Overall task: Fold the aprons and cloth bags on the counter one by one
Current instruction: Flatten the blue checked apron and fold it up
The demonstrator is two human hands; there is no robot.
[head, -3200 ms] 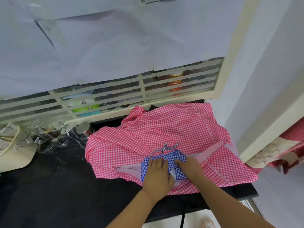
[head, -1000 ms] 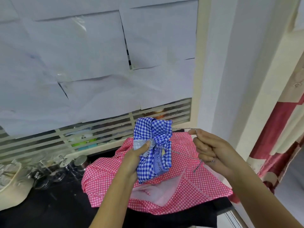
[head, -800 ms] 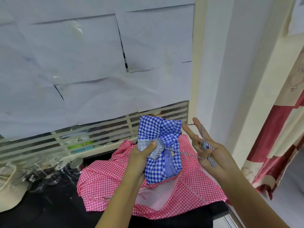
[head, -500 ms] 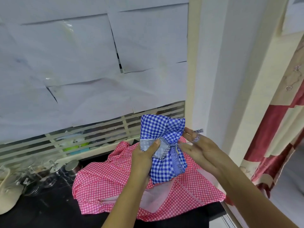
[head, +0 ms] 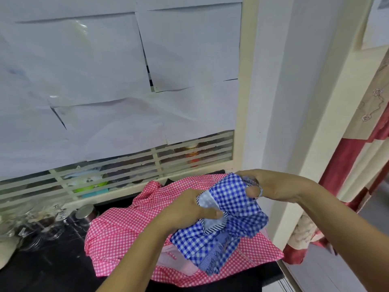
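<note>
Both hands, left hand (head: 187,209) and right hand (head: 271,186), grip a bunched blue gingham cloth bag (head: 227,224) above a pink checked cotton apron (head: 122,234).

A bunched blue gingham cloth bag (head: 231,209) is above a crumpled pink gingham apron (head: 117,234) on the counter (head: 42,268).

No legible text, brand, number or sign anywhere. The jars (head: 192,153) behind the window slats (head: 126,163) have orange bands, but any label is too blurred to read. The white paper sheets (head: 88,66) taped over the window show only faint smudges, nothing readable. The blue checked cloth bag (head: 233,199) shows only its check pattern and a striped trim, with no readable tag.
</note>
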